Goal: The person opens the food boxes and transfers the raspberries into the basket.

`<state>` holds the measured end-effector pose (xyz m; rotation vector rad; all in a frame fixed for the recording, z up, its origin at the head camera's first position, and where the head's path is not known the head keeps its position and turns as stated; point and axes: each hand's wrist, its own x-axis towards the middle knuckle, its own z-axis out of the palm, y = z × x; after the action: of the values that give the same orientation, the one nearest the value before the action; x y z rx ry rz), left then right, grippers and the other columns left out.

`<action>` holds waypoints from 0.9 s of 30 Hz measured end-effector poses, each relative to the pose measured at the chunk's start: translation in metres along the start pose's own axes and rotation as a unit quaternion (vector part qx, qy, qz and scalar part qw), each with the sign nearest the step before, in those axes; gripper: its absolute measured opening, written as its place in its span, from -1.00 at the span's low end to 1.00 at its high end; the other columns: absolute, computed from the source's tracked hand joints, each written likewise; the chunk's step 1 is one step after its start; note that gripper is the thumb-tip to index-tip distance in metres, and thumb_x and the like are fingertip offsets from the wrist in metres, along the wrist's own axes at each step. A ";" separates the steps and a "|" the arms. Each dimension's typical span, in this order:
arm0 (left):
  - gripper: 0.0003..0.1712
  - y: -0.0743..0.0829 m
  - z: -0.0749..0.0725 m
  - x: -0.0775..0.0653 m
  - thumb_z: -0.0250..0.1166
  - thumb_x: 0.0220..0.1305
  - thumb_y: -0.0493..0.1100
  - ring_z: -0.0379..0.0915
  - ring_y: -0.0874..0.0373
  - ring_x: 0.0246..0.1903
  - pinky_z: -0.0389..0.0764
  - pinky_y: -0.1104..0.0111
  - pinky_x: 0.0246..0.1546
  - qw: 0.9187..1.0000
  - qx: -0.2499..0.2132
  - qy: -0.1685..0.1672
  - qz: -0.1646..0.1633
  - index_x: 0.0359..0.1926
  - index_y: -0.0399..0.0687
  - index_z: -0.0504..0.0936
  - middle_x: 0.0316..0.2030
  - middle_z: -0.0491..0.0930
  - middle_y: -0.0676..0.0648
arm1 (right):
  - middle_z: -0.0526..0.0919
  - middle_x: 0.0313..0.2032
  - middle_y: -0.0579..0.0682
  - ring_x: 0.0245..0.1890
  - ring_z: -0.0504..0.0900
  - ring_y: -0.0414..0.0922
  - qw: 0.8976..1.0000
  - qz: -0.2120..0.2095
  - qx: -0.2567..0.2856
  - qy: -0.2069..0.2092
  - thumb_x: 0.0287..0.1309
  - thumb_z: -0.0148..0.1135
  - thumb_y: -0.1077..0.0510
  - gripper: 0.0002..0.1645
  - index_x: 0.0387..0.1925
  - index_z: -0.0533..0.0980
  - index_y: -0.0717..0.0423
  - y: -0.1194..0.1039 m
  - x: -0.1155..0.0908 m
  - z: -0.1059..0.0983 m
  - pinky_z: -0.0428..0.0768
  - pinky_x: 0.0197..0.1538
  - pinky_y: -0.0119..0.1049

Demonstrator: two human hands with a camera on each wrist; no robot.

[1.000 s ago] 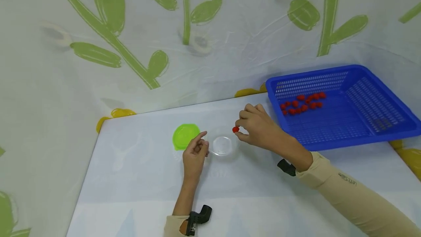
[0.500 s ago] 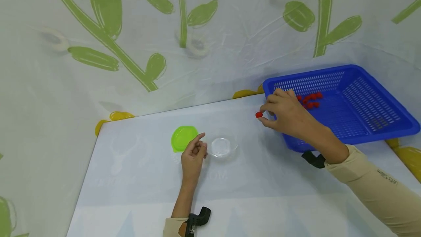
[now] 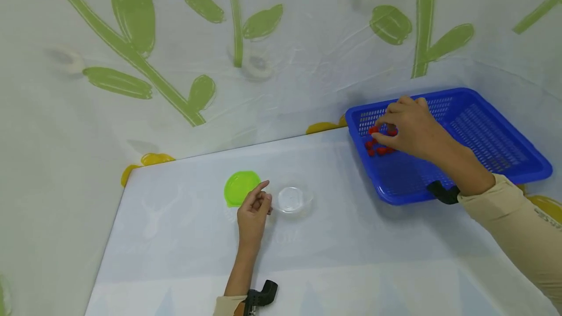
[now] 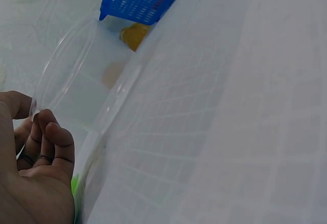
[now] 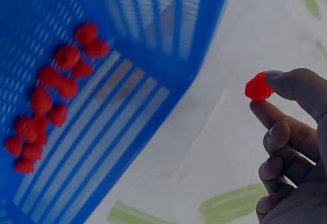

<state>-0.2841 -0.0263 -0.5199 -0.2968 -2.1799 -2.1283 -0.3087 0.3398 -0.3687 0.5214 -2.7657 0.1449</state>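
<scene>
My right hand [image 3: 414, 128] is over the left part of a blue plastic basket [image 3: 391, 194]. Its thumb and index finger pinch a single red raspberry [image 5: 258, 87], seen clearly in the right wrist view. Several more raspberries [image 5: 41, 100] lie in a cluster on the basket floor, partly covered by the hand in the head view. A round, clear plastic container [image 3: 291, 200] stands on the table with no berries inside. My left hand [image 3: 252, 218] pinches its left rim between thumb and fingers, as the left wrist view shows.
A bright green lid [image 3: 238, 189] lies just behind and left of the left hand. The white-covered table [image 3: 175, 238] meets a wall covering [image 3: 298, 72] printed with green leaves, close behind the basket.
My right hand has moved right and away from me, carrying the raspberry from beside the clear container to over the basket. The left hand keeps its hold on the container's rim.
</scene>
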 end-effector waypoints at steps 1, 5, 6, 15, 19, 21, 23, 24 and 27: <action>-0.62 -0.003 -0.001 0.000 0.19 0.24 -0.28 0.41 0.05 -0.50 0.55 0.44 -0.49 1.000 -0.001 0.002 0.000 0.09 -0.15 0.51 -0.36 0.43 -0.19 | 0.43 -0.57 -0.09 -0.33 0.33 -0.02 1.000 0.009 -0.002 -0.008 -0.17 0.44 -0.02 -0.73 -0.44 0.67 0.06 0.004 0.002 -0.001 0.11 -0.36 -0.12; -0.62 -0.020 -0.002 0.000 0.21 0.24 -0.17 0.41 0.06 -0.49 0.55 0.43 -0.48 1.000 0.002 0.008 -0.005 0.09 0.01 0.53 -0.36 0.44 -0.13 | 0.44 -0.57 -0.08 -0.31 0.36 0.01 0.999 0.028 -0.005 -0.022 -0.14 0.42 0.00 -0.75 -0.42 0.67 0.07 0.022 0.005 -0.001 0.12 -0.36 -0.10; -0.62 -0.023 -0.002 0.000 0.22 0.23 -0.14 0.41 0.07 -0.49 0.55 0.43 -0.47 1.000 0.004 0.008 -0.010 0.09 0.05 0.53 -0.36 0.44 -0.11 | 0.45 -0.57 -0.07 -0.31 0.36 0.01 0.999 0.033 -0.006 -0.027 -0.13 0.41 0.00 -0.73 -0.40 0.67 0.09 0.026 0.004 -0.001 0.12 -0.36 -0.10; -0.62 -0.010 0.000 -0.003 0.18 0.25 -0.26 0.41 0.08 -0.49 0.55 0.44 -0.48 1.000 0.004 -0.003 -0.006 0.10 -0.07 0.51 -0.37 0.44 -0.17 | 0.41 -0.57 -0.07 -0.29 0.36 0.04 0.994 0.081 -0.011 -0.077 -0.08 0.36 0.02 -0.71 -0.36 0.66 0.14 0.063 -0.006 0.007 0.12 -0.34 -0.06; -0.63 -0.021 -0.001 -0.002 0.21 0.24 -0.16 0.41 0.09 -0.49 0.56 0.42 -0.47 1.000 0.018 0.005 -0.014 0.09 0.09 0.52 -0.36 0.44 -0.10 | 0.48 -0.52 -0.03 -0.29 0.36 0.04 0.990 0.100 -0.013 -0.095 -0.08 0.36 0.02 -0.72 -0.37 0.66 0.13 0.078 -0.009 0.011 0.12 -0.34 -0.06; -0.63 -0.024 -0.001 -0.001 0.21 0.24 -0.12 0.41 0.07 -0.49 0.56 0.40 -0.46 1.000 0.023 0.007 -0.014 0.09 0.14 0.52 -0.35 0.44 -0.09 | 0.51 -0.50 -0.01 -0.30 0.36 0.04 0.989 0.108 -0.012 -0.101 -0.10 0.37 0.02 -0.71 -0.36 0.66 0.14 0.084 -0.011 0.013 0.13 -0.35 -0.07; -0.62 -0.025 -0.001 0.000 0.22 0.23 -0.10 0.40 0.05 -0.49 0.56 0.39 -0.46 1.000 0.022 0.007 -0.014 0.09 0.16 0.52 -0.35 0.44 -0.10 | 0.54 -0.48 0.02 -0.31 0.36 0.05 0.988 0.113 -0.013 -0.106 -0.11 0.38 0.03 -0.71 -0.36 0.66 0.15 0.090 -0.012 0.014 0.13 -0.36 -0.07; -0.62 -0.025 -0.002 0.000 0.22 0.23 -0.10 0.40 0.05 -0.49 0.56 0.39 -0.46 1.000 0.021 0.007 -0.014 0.09 0.17 0.52 -0.35 0.44 -0.10 | 0.54 -0.47 0.03 -0.30 0.36 0.05 0.987 0.116 -0.012 -0.110 -0.11 0.38 0.03 -0.70 -0.35 0.65 0.16 0.093 -0.013 0.015 0.14 -0.35 -0.06; -0.62 -0.023 -0.002 0.001 0.21 0.23 -0.14 0.40 0.06 -0.49 0.56 0.41 -0.46 1.000 0.015 0.004 -0.018 0.09 0.14 0.52 -0.35 0.44 -0.11 | 0.56 -0.44 0.05 -0.29 0.37 0.08 0.984 0.127 -0.013 -0.126 -0.11 0.36 0.04 -0.70 -0.34 0.65 0.17 0.100 -0.015 0.018 0.16 -0.33 -0.04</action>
<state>-0.2898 -0.0284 -0.5424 -0.2485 -2.2268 -2.1078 -0.3384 0.4351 -0.3947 0.1885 -3.0693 0.1069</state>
